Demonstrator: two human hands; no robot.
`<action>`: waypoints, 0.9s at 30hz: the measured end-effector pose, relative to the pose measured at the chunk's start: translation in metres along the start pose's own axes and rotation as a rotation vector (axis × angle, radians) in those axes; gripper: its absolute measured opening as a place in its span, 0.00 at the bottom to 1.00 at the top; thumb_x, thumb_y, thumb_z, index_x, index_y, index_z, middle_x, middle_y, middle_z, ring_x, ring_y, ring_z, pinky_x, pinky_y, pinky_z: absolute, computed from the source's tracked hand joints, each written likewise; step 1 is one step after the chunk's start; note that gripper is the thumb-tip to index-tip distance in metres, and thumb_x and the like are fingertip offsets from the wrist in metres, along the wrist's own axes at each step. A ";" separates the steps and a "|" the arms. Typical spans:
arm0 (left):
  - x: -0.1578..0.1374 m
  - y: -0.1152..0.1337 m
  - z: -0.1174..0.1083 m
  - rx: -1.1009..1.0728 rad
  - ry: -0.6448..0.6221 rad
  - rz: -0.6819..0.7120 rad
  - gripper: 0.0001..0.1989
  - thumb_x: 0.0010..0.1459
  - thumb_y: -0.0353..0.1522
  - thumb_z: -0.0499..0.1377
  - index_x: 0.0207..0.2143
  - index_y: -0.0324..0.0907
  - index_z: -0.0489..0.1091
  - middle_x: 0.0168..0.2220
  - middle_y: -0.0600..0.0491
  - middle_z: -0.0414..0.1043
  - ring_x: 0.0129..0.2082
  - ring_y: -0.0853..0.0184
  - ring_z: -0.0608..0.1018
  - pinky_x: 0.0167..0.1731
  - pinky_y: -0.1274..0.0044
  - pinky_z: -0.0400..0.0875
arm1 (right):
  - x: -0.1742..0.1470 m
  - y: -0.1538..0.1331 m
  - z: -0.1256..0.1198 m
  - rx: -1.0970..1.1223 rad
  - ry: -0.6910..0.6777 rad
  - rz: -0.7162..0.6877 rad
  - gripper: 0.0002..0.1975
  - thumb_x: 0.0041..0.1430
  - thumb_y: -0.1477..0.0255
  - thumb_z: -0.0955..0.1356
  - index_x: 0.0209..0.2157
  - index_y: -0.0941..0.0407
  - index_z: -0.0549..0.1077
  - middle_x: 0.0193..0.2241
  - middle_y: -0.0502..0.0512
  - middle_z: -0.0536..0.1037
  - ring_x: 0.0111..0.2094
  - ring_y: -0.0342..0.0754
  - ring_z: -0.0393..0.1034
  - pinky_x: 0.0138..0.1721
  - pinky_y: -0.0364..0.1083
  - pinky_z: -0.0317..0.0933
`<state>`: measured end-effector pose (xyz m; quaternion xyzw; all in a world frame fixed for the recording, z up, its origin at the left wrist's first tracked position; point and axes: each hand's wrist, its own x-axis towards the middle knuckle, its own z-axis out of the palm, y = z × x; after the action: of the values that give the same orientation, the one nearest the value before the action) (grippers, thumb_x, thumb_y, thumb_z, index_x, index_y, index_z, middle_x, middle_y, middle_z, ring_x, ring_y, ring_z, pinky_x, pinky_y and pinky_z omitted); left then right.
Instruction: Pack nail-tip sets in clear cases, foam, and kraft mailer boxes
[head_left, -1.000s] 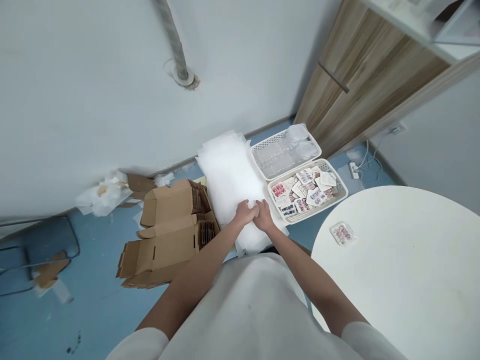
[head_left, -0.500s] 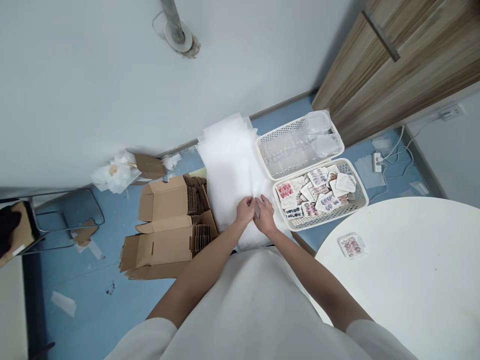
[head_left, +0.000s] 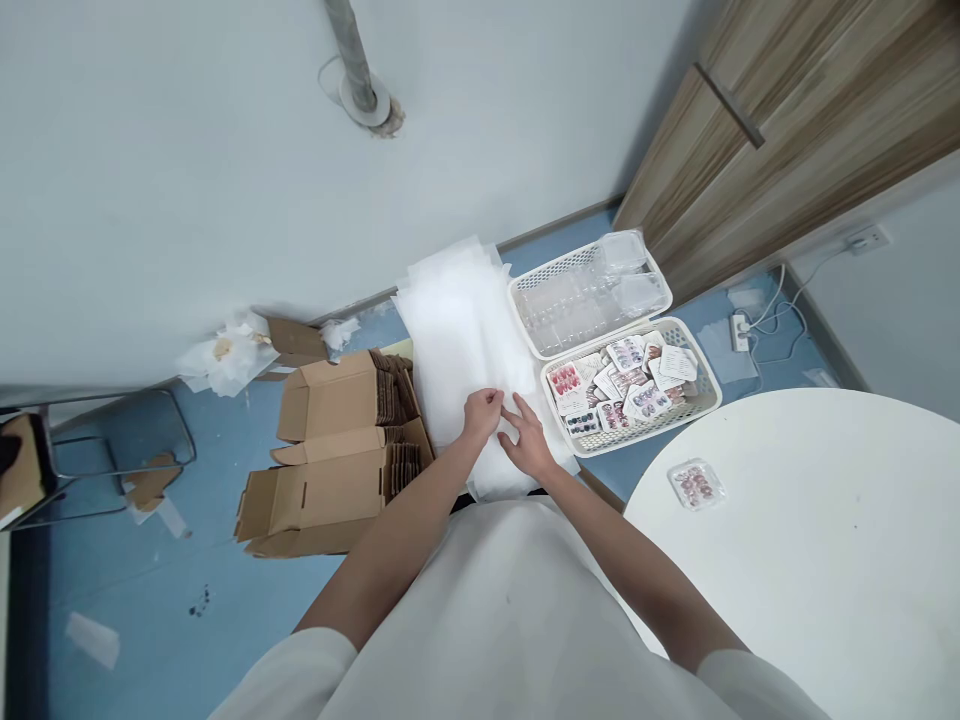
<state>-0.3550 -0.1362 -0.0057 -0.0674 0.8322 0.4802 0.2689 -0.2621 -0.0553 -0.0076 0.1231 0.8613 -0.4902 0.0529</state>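
Note:
Both hands are over a stack of thin white sheets (head_left: 457, 330), close together near its front part. My left hand (head_left: 482, 414) is closed in a pinch; whatever sits between its fingertips is too small to make out. Just to its right, my right hand (head_left: 528, 438) has its thumb and fingers spread, with the index fingertip close to the left fingertips. I cannot tell whether it touches the top sheet. To the right of the stack, a white basket (head_left: 637, 437) holds several cards of colourful press-on nails (head_left: 649, 400).
Flattened cardboard boxes (head_left: 337, 490) lie left of the sheets. Another white basket (head_left: 525, 335) behind holds clear plastic cases (head_left: 562, 312). A round white table (head_left: 795, 560) at right bears a clear pack of nails (head_left: 696, 485). A power strip (head_left: 740, 332) with cables lies beyond.
My right hand's thumb and fingers have spread apart from their earlier closed grip near the left fingertips. My left hand has stayed pinched, shifting slightly left. The whole view has turned slightly.

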 end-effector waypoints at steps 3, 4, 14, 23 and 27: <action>-0.003 0.000 -0.007 -0.025 0.009 0.022 0.13 0.49 0.37 0.51 0.17 0.40 0.66 0.17 0.56 0.64 0.21 0.70 0.69 0.24 0.78 0.62 | -0.006 -0.006 -0.006 0.016 0.076 0.037 0.20 0.50 0.67 0.64 0.47 0.50 0.66 0.60 0.53 0.42 0.60 0.56 0.38 0.54 0.58 0.44; -0.004 0.001 -0.010 -0.051 0.007 0.039 0.13 0.49 0.37 0.51 0.18 0.40 0.66 0.17 0.56 0.64 0.23 0.70 0.69 0.25 0.78 0.62 | -0.008 -0.009 -0.008 0.029 0.103 0.035 0.20 0.50 0.65 0.64 0.47 0.50 0.65 0.60 0.53 0.42 0.60 0.56 0.38 0.54 0.57 0.45; -0.054 0.020 -0.029 -0.171 -0.152 0.203 0.13 0.48 0.39 0.53 0.24 0.39 0.72 0.23 0.54 0.71 0.28 0.68 0.72 0.29 0.78 0.64 | -0.013 -0.053 -0.028 0.096 0.272 -0.112 0.17 0.47 0.69 0.65 0.41 0.54 0.61 0.48 0.58 0.64 0.43 0.48 0.64 0.44 0.50 0.58; -0.116 -0.003 -0.013 -0.089 -0.266 0.488 0.17 0.51 0.38 0.55 0.43 0.41 0.66 0.48 0.48 0.64 0.50 0.63 0.65 0.47 0.72 0.60 | -0.097 -0.056 -0.049 0.010 0.618 0.020 0.06 0.48 0.75 0.58 0.32 0.55 0.60 0.33 0.52 0.70 0.27 0.43 0.65 0.32 0.44 0.57; -0.133 -0.025 0.000 0.101 -0.175 0.356 0.33 0.46 0.40 0.59 0.53 0.39 0.53 0.56 0.41 0.49 0.58 0.59 0.52 0.54 0.70 0.49 | -0.149 -0.045 -0.058 -0.003 0.824 0.111 0.03 0.45 0.75 0.59 0.26 0.54 0.58 0.25 0.48 0.65 0.26 0.43 0.60 0.30 0.43 0.55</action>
<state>-0.2332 -0.1683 0.0434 0.1364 0.8276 0.4817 0.2541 -0.1285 -0.0513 0.0910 0.3549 0.8032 -0.3952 -0.2697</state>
